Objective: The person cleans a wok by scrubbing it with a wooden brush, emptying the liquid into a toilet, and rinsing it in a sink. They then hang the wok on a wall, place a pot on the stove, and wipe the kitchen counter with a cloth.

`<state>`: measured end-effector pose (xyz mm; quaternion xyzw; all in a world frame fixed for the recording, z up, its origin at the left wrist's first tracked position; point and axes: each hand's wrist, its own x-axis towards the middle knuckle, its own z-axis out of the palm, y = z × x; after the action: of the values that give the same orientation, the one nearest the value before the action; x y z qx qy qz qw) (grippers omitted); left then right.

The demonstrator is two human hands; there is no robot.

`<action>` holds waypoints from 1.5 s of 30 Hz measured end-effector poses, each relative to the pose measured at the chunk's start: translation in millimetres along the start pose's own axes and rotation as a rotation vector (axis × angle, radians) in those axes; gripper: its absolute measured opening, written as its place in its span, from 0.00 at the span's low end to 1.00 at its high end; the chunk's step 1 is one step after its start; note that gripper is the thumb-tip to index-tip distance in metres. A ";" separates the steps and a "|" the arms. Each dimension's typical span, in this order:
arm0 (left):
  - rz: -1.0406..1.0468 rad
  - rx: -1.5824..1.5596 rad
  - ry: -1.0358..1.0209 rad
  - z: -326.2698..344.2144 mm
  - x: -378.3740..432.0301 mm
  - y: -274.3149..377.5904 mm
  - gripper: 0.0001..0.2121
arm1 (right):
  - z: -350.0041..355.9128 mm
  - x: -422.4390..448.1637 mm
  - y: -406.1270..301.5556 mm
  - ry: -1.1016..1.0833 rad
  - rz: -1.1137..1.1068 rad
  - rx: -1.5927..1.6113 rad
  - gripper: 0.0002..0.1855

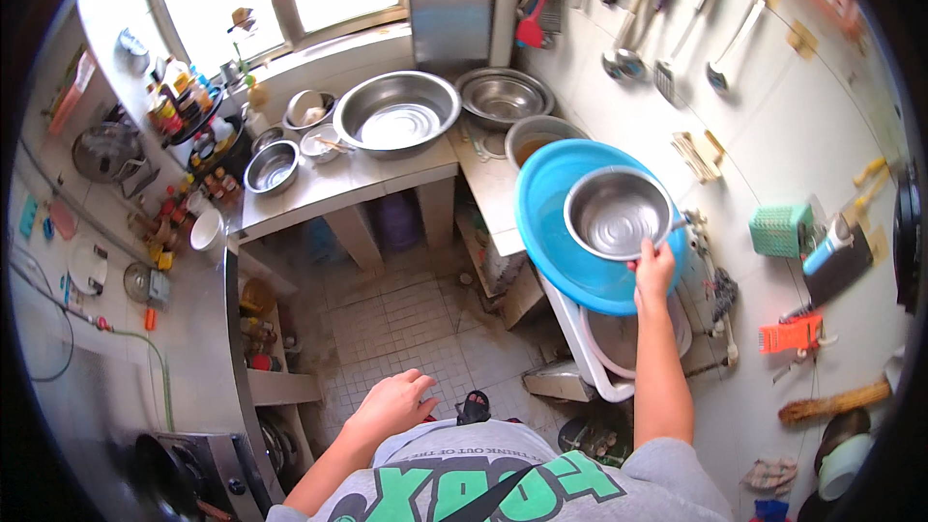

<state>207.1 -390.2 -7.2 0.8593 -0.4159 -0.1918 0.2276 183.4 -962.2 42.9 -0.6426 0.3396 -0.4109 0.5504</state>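
My right hand point(652, 268) grips the near rim of a stainless steel bowl point(618, 214), which is over a large blue plastic basin point(554, 261) at the sink by the right wall. Whether the bowl touches the basin I cannot tell. Nothing is in my left hand point(395, 399), which hangs in front of my body above the floor with its fingers a little apart. Behind the blue basin stands a metal basin point(533, 132) with brownish liquid. A wide stainless steel basin point(397, 112) sits on the tiled counter, and nested metal basins point(505, 98) stand in the corner.
A small steel bowl point(272, 167) and a white bowl point(319, 143) with chopsticks stand on the counter's left part. Bottles crowd the left corner point(192, 109). A black wok point(163, 475) is at lower left. Ladles point(623, 64) hang on the right wall, near a faucet point(694, 217).
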 end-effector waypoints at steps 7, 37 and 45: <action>-0.105 -0.048 -0.009 -5.8 -21.1 -74.6 0.18 | 10.5 -6.6 50.3 0.059 0.325 0.250 0.12; 0.000 0.075 -0.068 -102.6 86.2 -205.9 0.18 | 57.0 -41.0 -68.7 0.044 -0.088 -0.213 0.08; -0.340 0.006 0.040 -107.2 44.2 -241.8 0.20 | 344.2 -86.7 4.7 -0.663 0.152 -0.094 0.07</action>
<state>440.1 -267.7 -58.3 0.9215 -0.2606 -0.2093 0.1977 456.5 -738.5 5.5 -0.7388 0.2078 -0.1216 0.6294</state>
